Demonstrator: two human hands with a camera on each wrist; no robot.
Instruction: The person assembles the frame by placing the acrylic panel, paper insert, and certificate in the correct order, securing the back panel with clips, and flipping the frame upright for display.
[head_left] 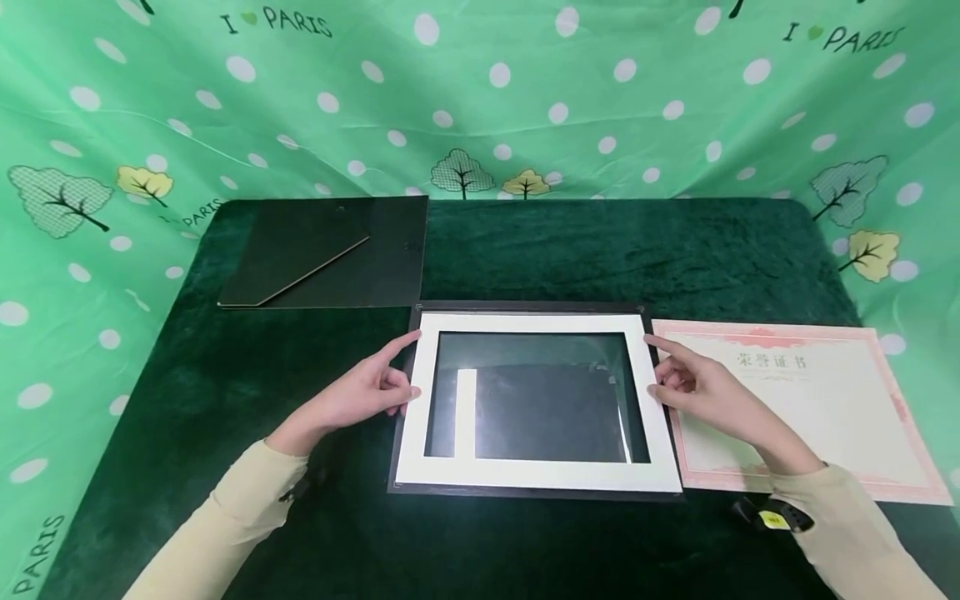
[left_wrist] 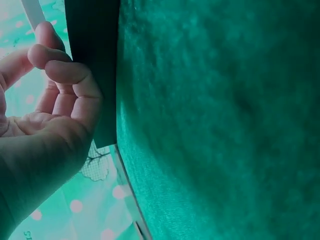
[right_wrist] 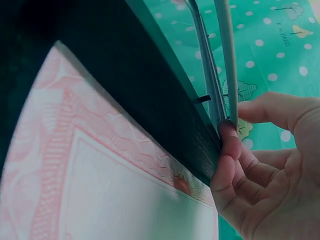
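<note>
At the picture's centre, black frame: it lies on the green cloth with the white mat over it; the mat hides most of it, leaving a dark rim showing.
Mat window: a dark, glossy surface shows through, with a pale upright bar at its left; whether that bar is a reflection or a strip is hard to make out.
Certificate: right side of the picture, its left part hidden behind the right hand and forearm; the right wrist view cuts it off at the bottom.
Backing board: upper left, dark, with a diagonal pale-edged flap; its fine markings are too faint to read.
Wrist device: lower right, partly hidden by the sleeve.
Left hand: reaches in from lower left, index finger extended, thumb lower down, pinching the mat's left edge; the other fingers curl beneath, mostly hidden in the head view.
Right hand: reaches in from lower right in a near mirror pose, pinching the mat's right edge, remaining fingers bent toward the palm.
Forearms: both angle inward, sleeves cut off by the bottom border.
</note>
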